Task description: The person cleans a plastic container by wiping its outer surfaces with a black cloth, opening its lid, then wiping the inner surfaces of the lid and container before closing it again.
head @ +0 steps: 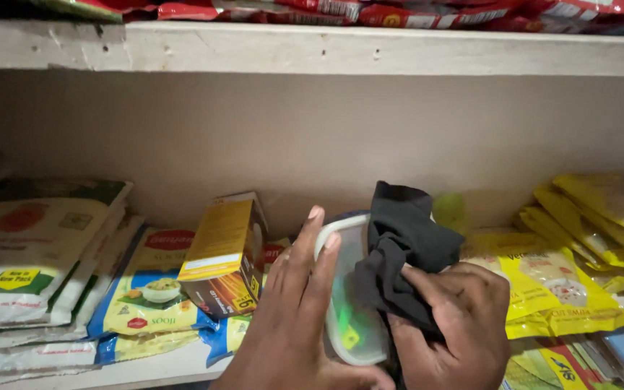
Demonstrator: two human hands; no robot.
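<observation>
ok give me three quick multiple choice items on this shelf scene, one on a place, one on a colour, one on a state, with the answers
1. Where does the yellow carton stand?
A. left of the clear plastic container
B. on the upper shelf
C. inside the container

2. What colour is the cloth?
A. white
B. black
C. red

3. How is the clear plastic container held?
A. lying untouched on the packets
B. gripped on edge by the left hand
C. hanging from a hook

Answers: 1 A, the carton leans on packets to the container's left. 2 B, the cloth in the right hand is black. 3 B, the left hand fingers wrap its rim.
</observation>
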